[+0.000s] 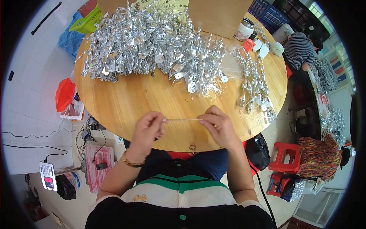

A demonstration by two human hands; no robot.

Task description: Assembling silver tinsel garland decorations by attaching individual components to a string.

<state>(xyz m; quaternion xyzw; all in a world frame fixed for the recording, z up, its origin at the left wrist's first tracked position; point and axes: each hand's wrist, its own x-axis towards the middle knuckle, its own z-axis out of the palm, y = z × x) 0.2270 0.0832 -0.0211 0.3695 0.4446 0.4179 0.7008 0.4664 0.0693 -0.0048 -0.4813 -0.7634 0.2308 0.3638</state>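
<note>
A thin white string [182,120] is stretched level between my two hands, just above the near part of the round wooden table [126,103]. My left hand [149,126] pinches its left end between thumb and fingers. The other end is pinched in my right hand [217,125]. Beyond my hands lies a large heap of shiny silver twisted spiral strips [145,45], with loose white strings [209,91] at its near right edge. Several more silver spirals [253,84] lie in a separate bunch to the right.
Cardboard [217,17] stands behind the heap. A jar [244,29] and a small red box [248,45] are at the far right. A green basket [85,21] is at the far left. Two people work at the right, near a red stool [285,157].
</note>
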